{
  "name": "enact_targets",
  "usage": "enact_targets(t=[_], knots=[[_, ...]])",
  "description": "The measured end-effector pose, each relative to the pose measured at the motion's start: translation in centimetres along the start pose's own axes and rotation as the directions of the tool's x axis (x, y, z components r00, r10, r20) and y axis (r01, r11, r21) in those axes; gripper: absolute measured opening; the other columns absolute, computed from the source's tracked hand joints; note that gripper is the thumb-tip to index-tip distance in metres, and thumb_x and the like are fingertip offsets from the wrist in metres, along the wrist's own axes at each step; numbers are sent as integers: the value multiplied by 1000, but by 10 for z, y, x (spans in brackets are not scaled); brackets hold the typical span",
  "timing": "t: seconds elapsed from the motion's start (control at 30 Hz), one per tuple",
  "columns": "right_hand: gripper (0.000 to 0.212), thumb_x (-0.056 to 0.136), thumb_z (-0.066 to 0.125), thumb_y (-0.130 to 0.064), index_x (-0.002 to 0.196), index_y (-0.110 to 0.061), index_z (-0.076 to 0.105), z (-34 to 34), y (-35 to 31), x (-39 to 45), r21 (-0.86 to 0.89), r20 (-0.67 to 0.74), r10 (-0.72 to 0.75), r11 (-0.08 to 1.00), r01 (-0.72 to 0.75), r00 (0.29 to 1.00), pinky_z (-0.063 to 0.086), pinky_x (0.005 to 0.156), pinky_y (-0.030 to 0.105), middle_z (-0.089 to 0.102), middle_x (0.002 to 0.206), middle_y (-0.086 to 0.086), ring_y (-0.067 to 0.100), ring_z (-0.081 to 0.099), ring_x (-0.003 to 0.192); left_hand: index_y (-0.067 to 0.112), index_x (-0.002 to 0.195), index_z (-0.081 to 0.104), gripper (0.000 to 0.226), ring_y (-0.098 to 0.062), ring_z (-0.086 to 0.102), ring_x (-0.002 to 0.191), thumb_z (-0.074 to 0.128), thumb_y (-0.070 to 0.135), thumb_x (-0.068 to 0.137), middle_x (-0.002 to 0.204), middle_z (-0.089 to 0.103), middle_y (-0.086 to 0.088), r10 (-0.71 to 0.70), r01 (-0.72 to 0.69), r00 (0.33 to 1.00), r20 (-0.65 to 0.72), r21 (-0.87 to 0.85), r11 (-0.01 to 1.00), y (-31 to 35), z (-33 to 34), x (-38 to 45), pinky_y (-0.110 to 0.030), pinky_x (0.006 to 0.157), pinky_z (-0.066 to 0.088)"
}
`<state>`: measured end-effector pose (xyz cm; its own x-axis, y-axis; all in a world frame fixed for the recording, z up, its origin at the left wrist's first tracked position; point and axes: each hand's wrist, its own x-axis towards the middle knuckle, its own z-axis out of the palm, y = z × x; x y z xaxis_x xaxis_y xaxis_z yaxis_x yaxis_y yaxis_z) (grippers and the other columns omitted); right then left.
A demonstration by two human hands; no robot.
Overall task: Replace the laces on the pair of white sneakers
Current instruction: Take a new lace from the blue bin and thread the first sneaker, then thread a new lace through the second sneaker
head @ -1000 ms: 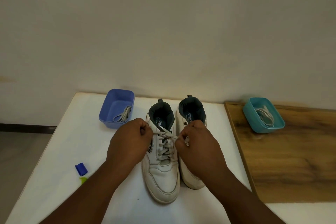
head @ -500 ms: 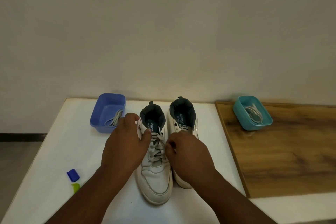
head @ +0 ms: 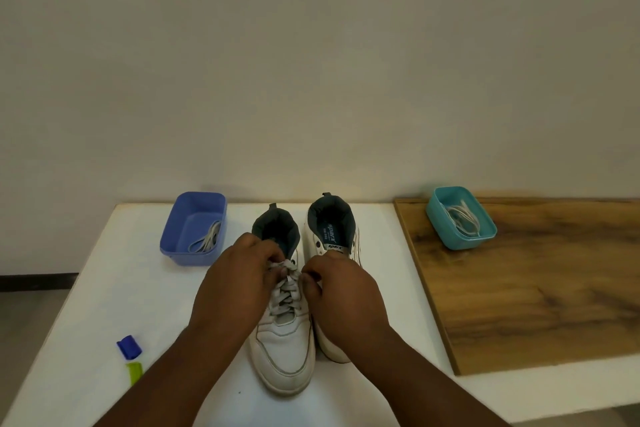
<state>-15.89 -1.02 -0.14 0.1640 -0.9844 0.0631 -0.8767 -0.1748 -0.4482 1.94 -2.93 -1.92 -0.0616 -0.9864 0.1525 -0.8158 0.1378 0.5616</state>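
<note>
both hands have drawn in since a second ago: then they were spread apart with the lace ends pulled taut to either side, now the left hand (head: 239, 282) and right hand (head: 341, 288) sit close together over the top eyelets of the left sneaker (head: 282, 333), fingers curled and pinching the lace (head: 289, 282) at its crossing, just below the tongue. reads as the pull-tight being over and a knot or bow being formed – a judgement, the fingertips hide the actual loop. this shoe looks laced bottom to top; the right sneaker (head: 332, 236), touching it on the far side, shows no lace where it is visible, though its front is hidden behind the right hand, so likely half the job remains. surface: white counter (head: 104, 305), shoes near the middle, toes toward the wearer. blue tub (head: 194, 229) to the left holds a greyish lace; teal tub (head: 460, 218) with pale laces stands on a wooden board (head: 536, 288) at right. small blue-and-green item (head: 131, 355) near the left edge – cannot identify. plain pale wall (head: 311, 62) behind, dark skirting low left.
</note>
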Motion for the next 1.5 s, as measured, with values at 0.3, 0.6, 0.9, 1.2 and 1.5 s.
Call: enact_targets(t=[0.3, 0.6, 0.9, 1.2, 1.5], knots=[[23, 102, 50, -38, 103, -28, 70, 2, 4, 2, -4, -21, -13, 1000, 12, 1000, 28, 66, 12, 62, 100, -10, 4, 47, 82, 32, 90, 61, 14, -4, 56, 71, 56, 42, 98, 83, 61, 13, -55, 54, 998, 6, 95, 994, -14, -10, -2, -21, 64, 47], [17, 97, 53, -37, 91, -30, 67, 0, 3, 2, -9, -1, 6, 1000, -6, 1000, 50, 74, 24, 62, 92, -11, 8, 56, 81, 31, 92, 60, 16, -4, 57, 69, 51, 39, 101, 76, 62, 11, -124, 123, 992, 0, 142, 982, -14, -14, -5, -29, 66, 53], [14, 88, 63, -32, 77, -25, 65, 3, 2, 3, 132, 145, 58, 988, -77, 988, 48, 62, 22, 62, 74, -8, 9, 59, 70, 30, 96, 60, 15, -7, 60, 73, 50, 40, 102, 81, 65, 10, -133, 134, 991, -10, 61, 989, -18, -9, -4, -29, 68, 55], [13, 91, 61, -34, 82, -28, 68, 4, 1, 3, 128, 157, 14, 991, -34, 988, 49, 65, 22, 63, 79, -9, 8, 59, 73, 39, 107, 54, 11, 0, 63, 76, 59, 34, 98, 77, 63, 9, -85, 83, 996, 10, -319, 944, 3, -25, 0, -16, 64, 49], [19, 95, 59, -43, 89, -29, 70, 3, 6, 3, 106, 129, 26, 994, -40, 991, 51, 70, 24, 65, 84, -10, 7, 60, 77, 31, 104, 66, 14, -2, 62, 58, 52, 29, 103, 81, 74, 8, -323, 359, 930, 173, -605, 711, 0, -23, 2, -16, 57, 46]])
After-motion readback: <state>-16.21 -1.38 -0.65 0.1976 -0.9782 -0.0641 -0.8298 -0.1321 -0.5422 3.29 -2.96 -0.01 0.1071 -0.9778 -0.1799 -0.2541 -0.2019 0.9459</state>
